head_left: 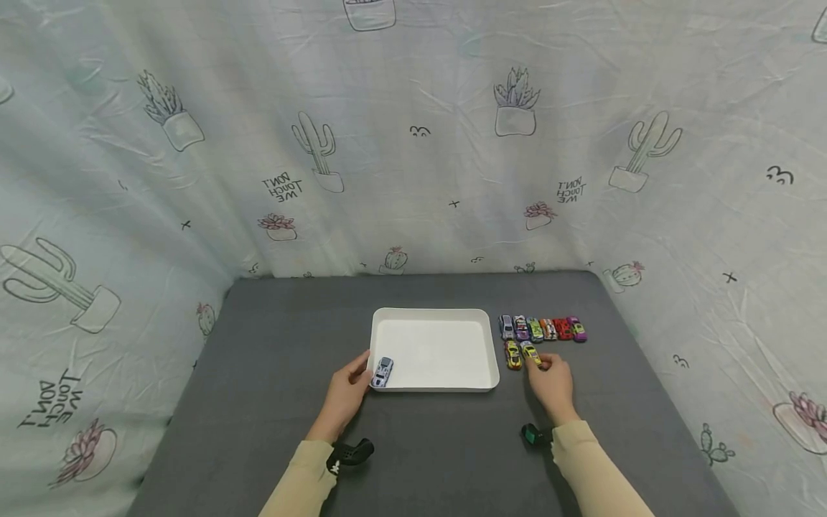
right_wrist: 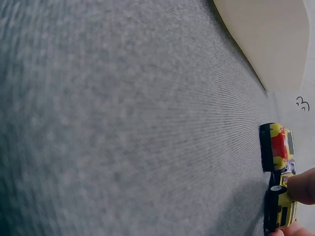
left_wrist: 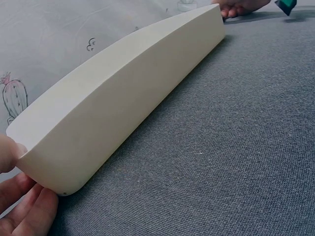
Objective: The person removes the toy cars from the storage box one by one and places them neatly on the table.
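My left hand (head_left: pixel 344 396) grips the near left corner of a white tray (head_left: pixel 439 352); in the left wrist view the thumb lies at the rim and the fingers (left_wrist: pixel 37 211) are against the outer wall. Inside that corner sits a white-and-blue toy car (head_left: pixel 382 372), set at a slant. To the right of the tray, my right hand (head_left: pixel 553 384) pinches a yellow toy car (head_left: pixel 530 352) between thumb and fingertips, low at the table. Close beside it stands a yellow-and-red toy car (right_wrist: pixel 279 146).
Behind those two, several toy cars stand side by side, from a grey car (head_left: pixel 507 327) to a purple car (head_left: pixel 577 329). Everything rests on a dark grey cloth-covered table (head_left: pixel 291 323). A cactus-print curtain (head_left: pixel 413 165) hangs behind and at both sides.
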Motion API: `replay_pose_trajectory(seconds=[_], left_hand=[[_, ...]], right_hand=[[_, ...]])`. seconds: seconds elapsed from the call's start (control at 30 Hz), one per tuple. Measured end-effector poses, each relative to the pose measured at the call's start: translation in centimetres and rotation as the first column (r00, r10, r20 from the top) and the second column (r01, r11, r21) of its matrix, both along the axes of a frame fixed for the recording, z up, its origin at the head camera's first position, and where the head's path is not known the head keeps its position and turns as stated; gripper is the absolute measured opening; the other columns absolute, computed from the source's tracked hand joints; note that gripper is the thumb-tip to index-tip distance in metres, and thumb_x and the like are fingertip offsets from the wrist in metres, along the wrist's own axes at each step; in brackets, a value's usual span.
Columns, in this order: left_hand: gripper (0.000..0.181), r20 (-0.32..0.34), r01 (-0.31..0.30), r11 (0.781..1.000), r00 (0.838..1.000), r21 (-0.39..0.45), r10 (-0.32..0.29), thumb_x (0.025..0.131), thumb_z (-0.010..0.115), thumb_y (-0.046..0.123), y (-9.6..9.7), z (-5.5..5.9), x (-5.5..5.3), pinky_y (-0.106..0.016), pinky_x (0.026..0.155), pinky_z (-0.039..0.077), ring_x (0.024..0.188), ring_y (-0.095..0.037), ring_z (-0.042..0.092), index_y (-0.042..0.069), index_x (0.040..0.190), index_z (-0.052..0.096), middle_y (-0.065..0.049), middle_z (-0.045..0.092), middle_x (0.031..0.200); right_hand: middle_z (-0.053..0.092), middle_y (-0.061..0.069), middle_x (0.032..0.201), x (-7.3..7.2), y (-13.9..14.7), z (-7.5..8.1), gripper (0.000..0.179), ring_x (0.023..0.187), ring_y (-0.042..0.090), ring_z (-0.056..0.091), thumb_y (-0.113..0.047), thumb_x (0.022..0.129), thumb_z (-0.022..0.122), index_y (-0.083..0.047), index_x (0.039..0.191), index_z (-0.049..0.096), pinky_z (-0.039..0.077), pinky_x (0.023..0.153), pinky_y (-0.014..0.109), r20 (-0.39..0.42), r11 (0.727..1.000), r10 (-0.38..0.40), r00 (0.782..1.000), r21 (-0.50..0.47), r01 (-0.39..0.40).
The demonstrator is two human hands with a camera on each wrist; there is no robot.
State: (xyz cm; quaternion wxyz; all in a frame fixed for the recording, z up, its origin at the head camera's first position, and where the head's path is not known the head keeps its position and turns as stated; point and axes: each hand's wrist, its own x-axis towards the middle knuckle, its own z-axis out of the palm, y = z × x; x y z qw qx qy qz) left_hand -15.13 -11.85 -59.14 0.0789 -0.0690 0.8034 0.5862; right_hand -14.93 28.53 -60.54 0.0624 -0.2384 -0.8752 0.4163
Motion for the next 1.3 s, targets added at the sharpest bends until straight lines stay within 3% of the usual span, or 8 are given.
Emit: replay_pose_trajectory(seconds=[1.03,1.3], left_hand=[[0.049,-0.005,-0.001,1.0,1.0,0.005,0.001,0.099,0.057,0.015,0.1,0.2,0.1,-0.037,0.094,0.05,0.119,-0.022,0.054,0.025,0.145,0.047,-0.009,0.054,0.136],[0.049,-0.013,0.003,1.0,1.0,0.023,-0.003,0.099,0.057,0.014,-0.1,0.1,0.2,-0.038,0.094,0.05,0.12,-0.024,0.053,0.022,0.146,0.046,-0.011,0.053,0.138]], right_hand=[[0.058,0.019,0.099,0.3,-0.6,0.4,0.036,0.089,0.031,0.053,-0.029,0.096,0.055,0.003,0.111,0.06,0.043,0.07,0.038,-0.018,0.999,-0.048,0.999,-0.019,0.048],[0.056,0.019,0.107,0.3,-0.4,1.0,0.055,0.093,0.03,0.053,-0.047,0.097,0.05,0.002,0.121,0.055,0.044,0.072,0.038,-0.001,0.986,-0.071,0.998,-0.151,0.07]])
